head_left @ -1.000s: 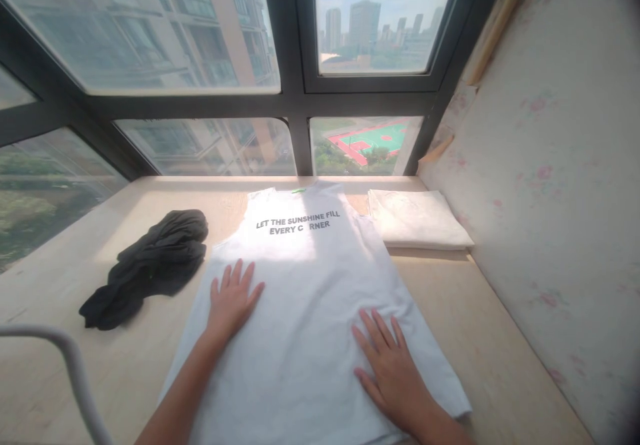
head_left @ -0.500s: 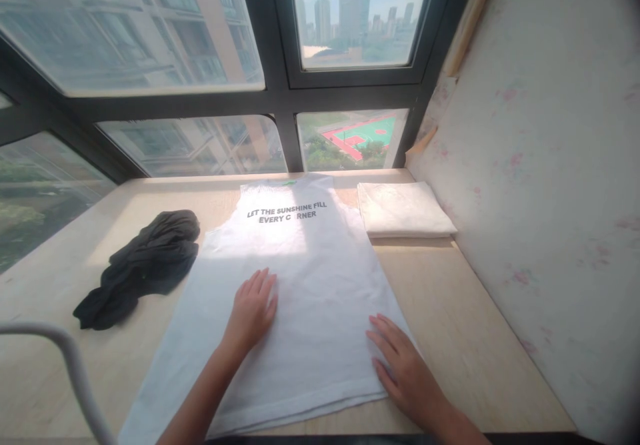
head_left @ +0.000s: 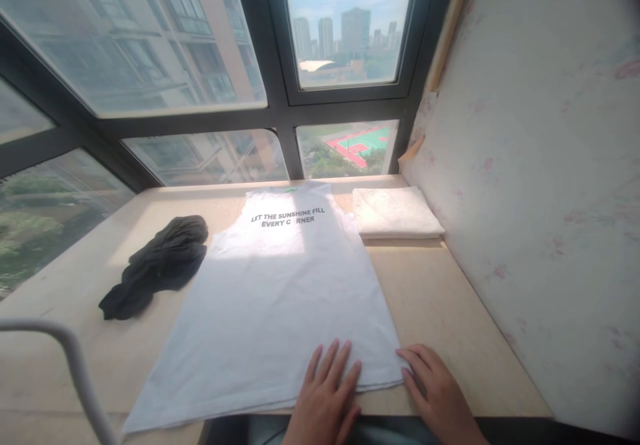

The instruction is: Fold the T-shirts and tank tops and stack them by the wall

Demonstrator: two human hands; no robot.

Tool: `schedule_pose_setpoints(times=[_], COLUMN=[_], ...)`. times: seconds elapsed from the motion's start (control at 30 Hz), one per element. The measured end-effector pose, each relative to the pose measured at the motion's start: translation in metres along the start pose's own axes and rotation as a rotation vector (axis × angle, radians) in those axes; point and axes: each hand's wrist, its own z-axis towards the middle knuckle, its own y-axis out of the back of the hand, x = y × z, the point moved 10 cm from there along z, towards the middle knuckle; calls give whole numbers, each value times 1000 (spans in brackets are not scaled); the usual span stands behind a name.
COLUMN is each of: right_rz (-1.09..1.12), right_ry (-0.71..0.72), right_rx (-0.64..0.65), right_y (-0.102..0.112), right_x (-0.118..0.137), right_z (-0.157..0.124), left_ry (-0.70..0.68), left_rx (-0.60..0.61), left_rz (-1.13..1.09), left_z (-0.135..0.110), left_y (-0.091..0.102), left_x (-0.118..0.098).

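A white sleeveless shirt lies spread flat, its printed lettering toward the window and its hem toward me. My left hand rests open on the lower right part of the shirt, fingers stretched over the hem. At the shirt's lower right corner, my right hand has its fingers curled and its thumb close to them, taking the fabric edge; the exact grip is partly hidden. Left of the shirt is a crumpled black garment, touched by neither hand.
A folded cream cloth lies at the back right of the wooden tabletop. Dark window frames stand behind it, and a flowered wall borders the right side. A curved white tube rises at the front left.
My left hand has moved right and nearer to me, from the shirt's middle to its lower right hem. My right hand has shifted slightly right to the corner. The view has moved a little.
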Motion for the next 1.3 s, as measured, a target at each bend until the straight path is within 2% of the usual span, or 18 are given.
schedule_pose_setpoints(times=[0.23, 0.33, 0.47, 0.57, 0.63, 0.83, 1.03, 1.1, 1.23, 1.3], right_rz=[79, 146, 263, 371, 388, 254, 131, 152, 253, 266], right_ry=[98, 37, -128, -270, -292, -100, -101, -108, -121, -131], right_rx=[90, 11, -96, -104, -101, 55, 146, 139, 7, 5], right_y=[5, 10, 13, 10, 11, 6, -2, 0, 15, 17], right_x=[9, 3, -5, -9, -6, 14, 12, 12, 11, 11], right_z=[-3, -3, 1, 4, 7, 9, 6, 8, 8, 5], left_ry=[38, 39, 85, 140, 165, 197, 214, 204, 170, 160], left_rx=[-168, -240, -279, -269, -266, -276, -308, -308, -291, -265], left_rz=[15, -26, -107, -170, -204, -230, -262, -275, -285, -286], left_z=[-8, -4, 3, 6, 7, 7, 7, 6, 6, 6], left_y=[22, 33, 42, 41, 39, 31, 30, 29, 26, 24], left_x=[2, -1, -6, -8, -9, -9, -8, -8, -7, -7])
